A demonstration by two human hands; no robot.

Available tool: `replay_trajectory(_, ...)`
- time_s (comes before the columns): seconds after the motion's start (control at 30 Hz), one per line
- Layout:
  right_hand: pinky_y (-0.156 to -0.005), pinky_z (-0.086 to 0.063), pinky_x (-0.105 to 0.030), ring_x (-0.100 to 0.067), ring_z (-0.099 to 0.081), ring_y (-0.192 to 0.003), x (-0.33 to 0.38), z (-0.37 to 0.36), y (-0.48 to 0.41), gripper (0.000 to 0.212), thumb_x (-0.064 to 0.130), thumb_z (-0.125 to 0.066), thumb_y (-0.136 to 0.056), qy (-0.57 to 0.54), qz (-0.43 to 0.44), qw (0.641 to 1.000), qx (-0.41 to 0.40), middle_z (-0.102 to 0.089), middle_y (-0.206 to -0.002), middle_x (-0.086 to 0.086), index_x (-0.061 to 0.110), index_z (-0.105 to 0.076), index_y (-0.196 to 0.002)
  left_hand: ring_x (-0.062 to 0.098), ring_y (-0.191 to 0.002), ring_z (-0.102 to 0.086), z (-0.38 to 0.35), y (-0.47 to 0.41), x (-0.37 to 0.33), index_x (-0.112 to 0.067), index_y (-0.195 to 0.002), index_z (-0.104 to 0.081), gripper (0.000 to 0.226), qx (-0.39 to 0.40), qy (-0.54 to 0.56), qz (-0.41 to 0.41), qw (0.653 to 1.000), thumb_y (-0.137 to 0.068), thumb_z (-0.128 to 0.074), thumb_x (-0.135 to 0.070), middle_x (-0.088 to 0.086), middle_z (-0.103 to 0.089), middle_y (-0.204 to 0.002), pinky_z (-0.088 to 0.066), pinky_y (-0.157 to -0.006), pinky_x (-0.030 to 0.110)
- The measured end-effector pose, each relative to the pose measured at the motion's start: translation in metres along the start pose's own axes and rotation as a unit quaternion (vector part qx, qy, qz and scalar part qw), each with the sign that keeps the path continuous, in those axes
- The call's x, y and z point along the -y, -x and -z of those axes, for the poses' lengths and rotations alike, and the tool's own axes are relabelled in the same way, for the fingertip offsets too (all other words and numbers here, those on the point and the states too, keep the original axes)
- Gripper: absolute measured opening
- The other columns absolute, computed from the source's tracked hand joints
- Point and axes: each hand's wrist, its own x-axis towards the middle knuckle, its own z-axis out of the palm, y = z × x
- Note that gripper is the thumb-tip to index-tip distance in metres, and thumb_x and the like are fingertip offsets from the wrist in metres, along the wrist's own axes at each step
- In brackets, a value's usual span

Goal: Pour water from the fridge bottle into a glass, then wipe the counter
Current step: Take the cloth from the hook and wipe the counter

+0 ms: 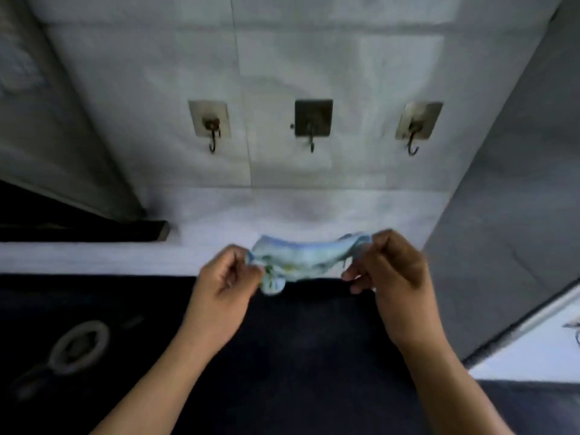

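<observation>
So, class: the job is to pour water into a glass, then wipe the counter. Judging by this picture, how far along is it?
Done: cannot be confirmed, since no bottle or glass is in view. In hand: the left hand and right hand hold a light blue cloth stretched between them above the dark counter, below three empty wall hooks. Left: the cloth is not on the counter, so either wiping has not begun or the cloth is about to be hung.

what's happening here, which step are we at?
A person is holding a small light-blue cloth stretched between both hands, the left hand pinching one end and the right hand the other. It is held above the dark counter, in front of a tiled wall with three hooks, all bare. No bottle or glass is in view. The cloth is not touching the counter, so no wiping is happening at this instant.
</observation>
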Motion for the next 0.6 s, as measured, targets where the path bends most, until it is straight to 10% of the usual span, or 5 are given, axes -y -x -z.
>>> replay_trajectory(0.17,-0.06,-0.053,-0.037,-0.025,-0.065,-0.067,-0.152,-0.01,0.104,0.022,0.002,-0.055,-0.094,0.106,-0.248,0.963,-0.028,-0.064,-0.068,-0.011,0.008,-0.056,-0.073,0.009,-0.065,-0.055,0.005,0.124,0.144,-0.028,-0.074,-0.059,0.018,0.13,-0.113,0.292,0.941,-0.086,-0.068,-0.02,-0.01,-0.061,-0.069,-0.052,-0.065,0.027)
replay_trajectory(0.3,-0.07,-0.052,-0.041,-0.017,-0.059,-0.086,-0.231,-0.017,0.161,0.011,0.028,-0.063,-0.091,0.289,-0.33,0.895,0.078,-0.061,-0.096,0.005,0.023,-0.06,-0.101,0.022,-0.132,-0.048,0.026,0.197,0.213,-0.019,-0.147,-0.034,0.072,0.253,-0.351,0.422,0.797,-0.088,-0.066,-0.046,0.008,-0.039,-0.149,-0.044,-0.106,0.034)
replay_trajectory(0.43,-0.109,-0.039,-0.044,-0.031,-0.027,-0.142,-0.284,-0.039,0.192,0.116,0.091,-0.05,-0.066,0.409,-0.356,0.812,0.216,-0.024,-0.154,-0.013,0.029,-0.012,-0.156,0.034,-0.151,-0.011,0.076,0.23,0.239,-0.025,-0.158,-0.007,0.088,0.278,-0.462,0.457,0.707,-0.091,-0.056,-0.054,0.013,-0.001,-0.165,-0.028,-0.118,0.049)
replay_trajectory(0.6,-0.12,-0.006,-0.058,-0.039,0.011,-0.151,-0.311,-0.074,0.156,0.108,0.079,-0.054,-0.076,0.502,-0.306,0.783,0.203,0.012,-0.165,-0.016,0.036,0.002,-0.157,0.035,-0.153,-0.005,0.119,0.261,0.239,-0.032,-0.158,0.004,0.09,0.295,-0.498,0.478,0.661,-0.093,-0.054,-0.054,0.013,0.005,-0.166,-0.027,-0.117,0.052)
